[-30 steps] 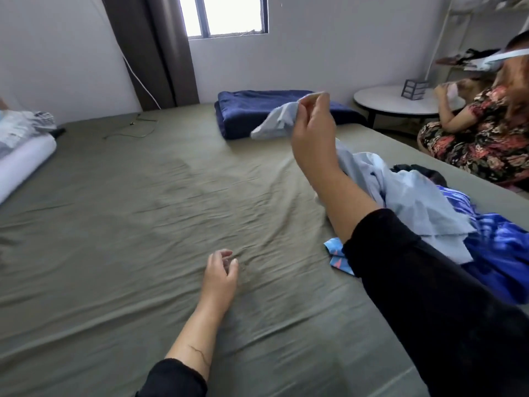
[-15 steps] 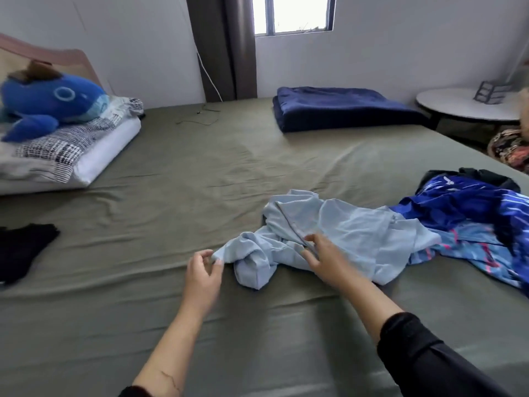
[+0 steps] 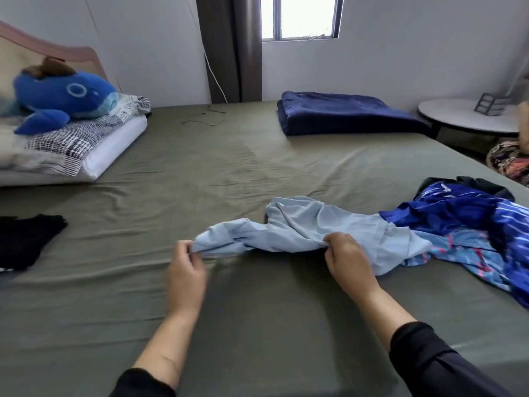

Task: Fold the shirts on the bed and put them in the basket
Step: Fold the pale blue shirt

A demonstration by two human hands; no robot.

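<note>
The left hand [image 3: 186,267] pinches the left end of a pale blue shirt [image 3: 309,230] between thumb and curled fingers, and the right hand [image 3: 347,260] grips a bunched fold of the same shirt further right. Between the two hands the thin, soft cloth is drawn into a twisted, rope-like band lifted slightly off the sheet; beyond the right hand it spreads out crumpled and flat.

The shirt lies near the middle of the bed [image 3: 229,310], whose olive-green sheet is smooth in the near part and finely wrinkled further away. Touching the shirt's right edge is a heap of glossy garments: one deep blue shirt with white streaks [image 3: 463,213], one lighter blue patterned piece with pink marks [image 3: 469,253] under it, and a dark piece [image 3: 483,184] at the far side (how many garments the heap really holds I cannot tell). One black cloth [image 3: 25,239] lies flat at the left edge.

At the far left, two stacked pillows [image 3: 86,144], one checked and one white, carry one plush blue whale [image 3: 63,96]. At the far right of the bed sits one folded navy blanket [image 3: 343,116], thick and velvety. A thin cable [image 3: 206,117] curls on the sheet by the curtain [image 3: 229,47]. Beyond the bed stands a round white table [image 3: 458,118] bearing one small wire-frame holder [image 3: 491,104].
</note>
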